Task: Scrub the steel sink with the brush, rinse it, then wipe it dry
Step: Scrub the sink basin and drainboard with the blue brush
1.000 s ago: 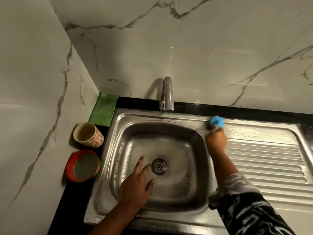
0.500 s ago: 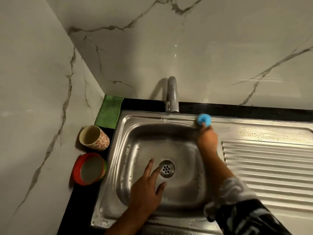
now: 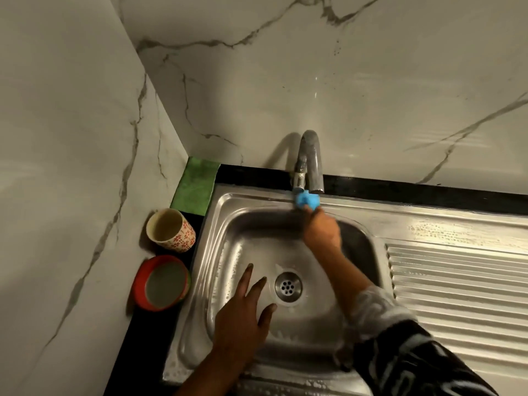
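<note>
Right hand (image 3: 321, 230) is wrapped around the blue brush (image 3: 307, 200), pushing it on the far rim of the sink (image 3: 197, 295), right under the tap (image 3: 310, 161). Left hand (image 3: 243, 315) lies flat in the basin, fingers spread, just left of the drain (image 3: 288, 286). A green cloth (image 3: 195, 185) sits in the far left corner.

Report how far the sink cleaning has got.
Done: soapy droplets on the sink wall and drainboard suggest those were scrubbed. In hand: the right hand grips the blue brush against the back rim below the tap; the left hand lies flat in the basin. Left: rinsing, since no water stream shows, and drying, since the green cloth lies on the counter.
</note>
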